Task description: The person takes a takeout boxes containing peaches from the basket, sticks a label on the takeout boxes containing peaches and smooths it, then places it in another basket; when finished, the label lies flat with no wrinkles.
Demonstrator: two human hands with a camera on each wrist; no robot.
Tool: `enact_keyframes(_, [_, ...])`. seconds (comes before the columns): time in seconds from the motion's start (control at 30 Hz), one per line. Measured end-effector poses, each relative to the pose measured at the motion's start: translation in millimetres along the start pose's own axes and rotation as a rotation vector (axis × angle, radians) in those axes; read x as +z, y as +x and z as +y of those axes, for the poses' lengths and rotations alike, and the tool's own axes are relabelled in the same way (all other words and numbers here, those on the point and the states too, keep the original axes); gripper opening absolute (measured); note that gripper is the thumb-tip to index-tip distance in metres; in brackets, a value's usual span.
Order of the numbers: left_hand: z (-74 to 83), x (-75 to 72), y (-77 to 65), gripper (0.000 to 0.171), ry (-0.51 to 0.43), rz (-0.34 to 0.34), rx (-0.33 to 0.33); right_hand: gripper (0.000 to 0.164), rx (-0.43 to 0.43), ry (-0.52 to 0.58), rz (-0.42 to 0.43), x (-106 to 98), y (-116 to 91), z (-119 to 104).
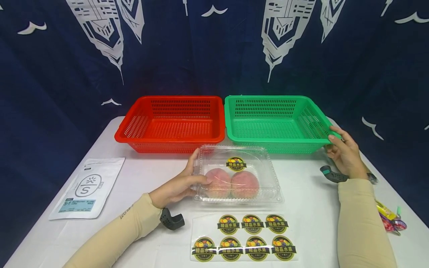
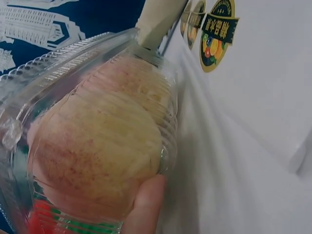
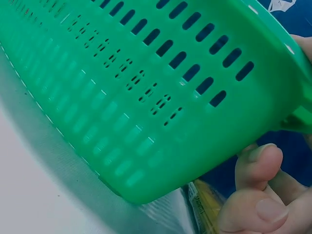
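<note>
My left hand (image 1: 175,186) grips the left side of a clear plastic clamshell box (image 1: 268,171), thumb over its front. Two pink peaches (image 1: 245,185) lie inside, and a round black-and-gold fruit label (image 1: 236,163) is stuck on the lid. In the left wrist view the thumb presses the ribbed wall beside the nearer peach (image 2: 97,156). At the right, my right hand (image 1: 346,154) holds the near right corner of the green basket (image 1: 278,141) by its rim. The right wrist view has curled fingers (image 3: 261,163) below that basket's perforated wall (image 3: 161,63).
A red basket (image 1: 171,140) stands beside the green one at the back. In front lies a sheet (image 1: 244,233) of several fruit stickers. A white coffee pouch (image 1: 88,190) rests at the left, and small colourful packets (image 1: 385,210) lie past the right sleeve.
</note>
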State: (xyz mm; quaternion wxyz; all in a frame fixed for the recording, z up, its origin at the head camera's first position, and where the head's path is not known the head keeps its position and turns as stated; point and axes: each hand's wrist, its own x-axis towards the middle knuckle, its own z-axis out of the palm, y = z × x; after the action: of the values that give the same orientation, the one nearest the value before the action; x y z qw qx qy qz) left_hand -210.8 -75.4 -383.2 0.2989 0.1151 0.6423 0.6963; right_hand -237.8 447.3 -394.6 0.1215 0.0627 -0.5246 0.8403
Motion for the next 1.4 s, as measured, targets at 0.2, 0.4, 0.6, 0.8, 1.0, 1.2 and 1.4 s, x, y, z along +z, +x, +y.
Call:
enact_keyframes(0.2, [1.7, 7.2, -1.7, 0.121, -0.005, 0.008, 0.030, 0.033, -0.011, -0.004, 0.017, -1, -2, 1])
enact_keyframes(0.4, [8.7, 14.6, -8.8, 0.118, -0.002, -0.002, 0.062, 0.032, -0.017, 0.009, 0.023, 0, -2, 3])
enact_keyframes(0.6, [20.8, 21.2, -18.4, 0.114, 0.022, -0.027, 0.101, 0.031, -0.030, 0.015, 0.023, 1, -2, 4])
enact_keyframes(0.8, [39.9, 26.4, -21.2, 0.110, 0.082, -0.041, 0.141, 0.031, -0.043, 0.018, 0.029, 0, -2, 5])
enact_keyframes(1.0, [64.8, 33.4, -15.7, 0.107, 0.094, -0.057, 0.174, 0.031, -0.058, 0.017, 0.033, 0, -3, 5])
enact_keyframes(1.2, [83.8, 39.4, -7.0, 0.108, 0.071, -0.047, 0.179, 0.029, -0.065, -0.006, 0.043, 3, -3, 5])
enact_keyframes(1.4, [95.8, 45.7, 6.5, 0.108, 0.050, -0.018, 0.179, 0.028, -0.094, -0.019, 0.040, 4, -3, 8])
